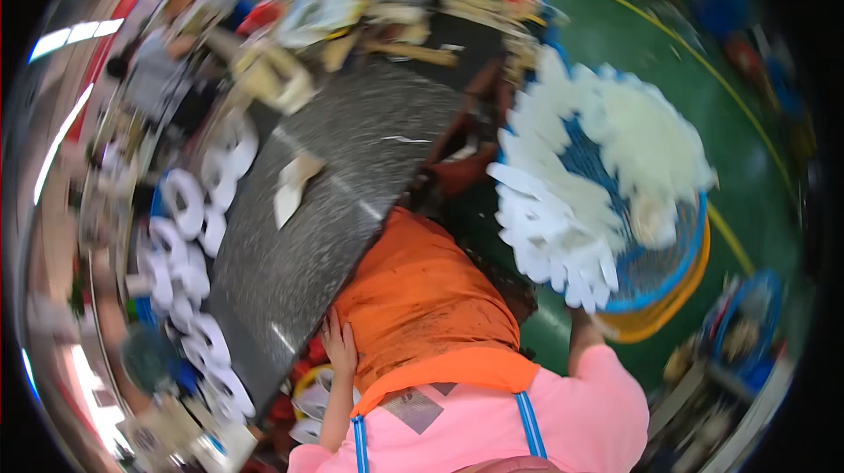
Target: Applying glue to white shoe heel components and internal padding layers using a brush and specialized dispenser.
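Observation:
My left hand (339, 343) lies against the near edge of the dark grey worktable (325, 165), beside my stained orange apron (431, 297). Its fingers are stretched out, and nothing shows in them. My right arm reaches out to the right. Only part of my right hand (580, 322) shows, under the near rim of a round blue basket (646, 301); its fingers are hidden. White flat pieces with rounded ends (554, 227) stand fanned in rows round the basket. On the tabletop lies a small white and tan scrap (293, 190).
Looped white cut-outs (185, 271) line the table's left side. Stacked sheets and scraps (396, 11) fill its far end. A yellow container (646, 325) sits below the basket. Another blue basket (747, 323) stands at far right. A person in grey (158, 73) is at far left.

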A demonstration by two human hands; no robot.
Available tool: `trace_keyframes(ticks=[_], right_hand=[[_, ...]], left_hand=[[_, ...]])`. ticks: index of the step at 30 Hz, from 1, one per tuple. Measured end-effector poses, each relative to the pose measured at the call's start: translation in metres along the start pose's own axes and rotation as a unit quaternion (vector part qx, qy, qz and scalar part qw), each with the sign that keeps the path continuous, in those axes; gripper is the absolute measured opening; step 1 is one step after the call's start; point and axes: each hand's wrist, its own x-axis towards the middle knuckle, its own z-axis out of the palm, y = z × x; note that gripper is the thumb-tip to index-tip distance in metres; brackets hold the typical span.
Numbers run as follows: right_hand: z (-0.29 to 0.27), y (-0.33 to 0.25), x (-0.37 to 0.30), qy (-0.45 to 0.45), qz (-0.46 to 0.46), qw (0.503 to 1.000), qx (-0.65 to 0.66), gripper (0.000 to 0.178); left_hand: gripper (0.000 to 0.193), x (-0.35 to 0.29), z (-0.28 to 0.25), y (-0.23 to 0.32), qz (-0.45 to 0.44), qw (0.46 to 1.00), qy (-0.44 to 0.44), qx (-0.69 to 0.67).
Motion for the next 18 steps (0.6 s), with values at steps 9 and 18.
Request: trace_keyframes(ticks=[9,18], right_hand=[[-0.132,-0.150,-0.026,-0.422,-0.089,0.887,-0.165,0.036],[-0.355,-0.391,0.125,-0.061,-0.251,0.965,0.052,0.013]], left_hand=[[0.039,-0.098,0.001,-0.054,-0.287,0.893,-0.348,0.001],[0.012,0.042,-0.148,0.028,0.020,0.901,-0.253,-0.352]])
